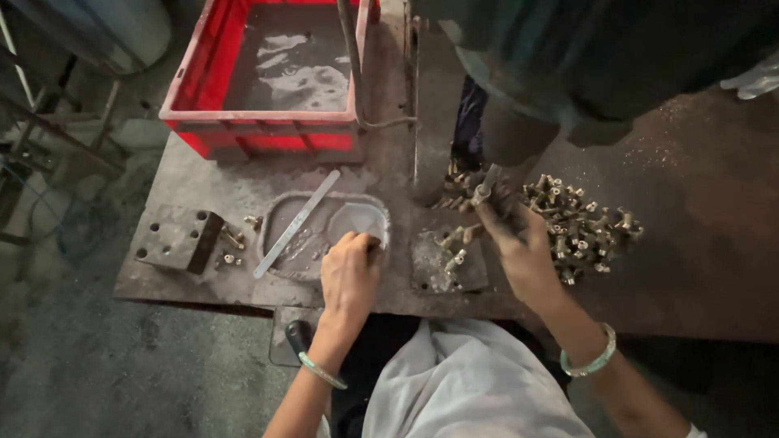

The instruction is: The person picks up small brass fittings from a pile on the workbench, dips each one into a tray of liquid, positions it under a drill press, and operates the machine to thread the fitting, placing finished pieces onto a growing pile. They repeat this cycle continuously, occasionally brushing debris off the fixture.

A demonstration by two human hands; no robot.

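While fittings-laden, red crate behind hands.

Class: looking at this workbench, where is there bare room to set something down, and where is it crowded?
Bare: the bench right of the fittings pile, and the strip between red crate and shallow tray. Crowded: around the right hand under the machine, and by the left hand.

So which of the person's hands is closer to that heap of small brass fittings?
Right. The right hand is beside the heap of small brass fittings, holding one piece. The left hand rests farther off, at the shallow metal tray.
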